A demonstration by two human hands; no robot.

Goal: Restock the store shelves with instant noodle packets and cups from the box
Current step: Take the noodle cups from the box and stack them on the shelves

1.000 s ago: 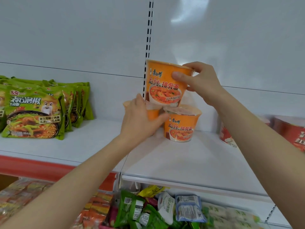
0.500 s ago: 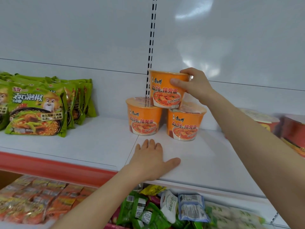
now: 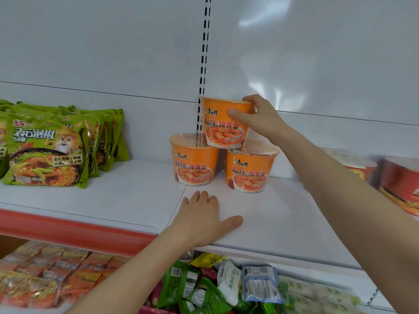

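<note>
Dropped away from the lower left cup over the last second and now lying flat on the near part of the shelf: the left hand, fingers straight and close together, thumb spread, holding nothing. Hardly shifted in the last half second.

Far left: green noodle packets, upright in a row against the back panel, well apart from the cups. Bare white board between packets and cups, and more in front, out to the near edge with its red strip.

Centre, far back: two orange cups side by side, the lower left cup and the lower right cup, with the top cup bridging their lids. Clamped round the top cup's rim from the right: the right hand, thumb on the front, fingers curled behind.

Right: red cups, near the right forearm.

Narrow footing for the top cup, on two lid edges only. Risk of tipping it forward toward the near edge through a slanted release or a brush of the wrist. Could also nudge the red cups with the forearm. Safest way out, by judgement: straight back to the near side, over the bare board.
</note>
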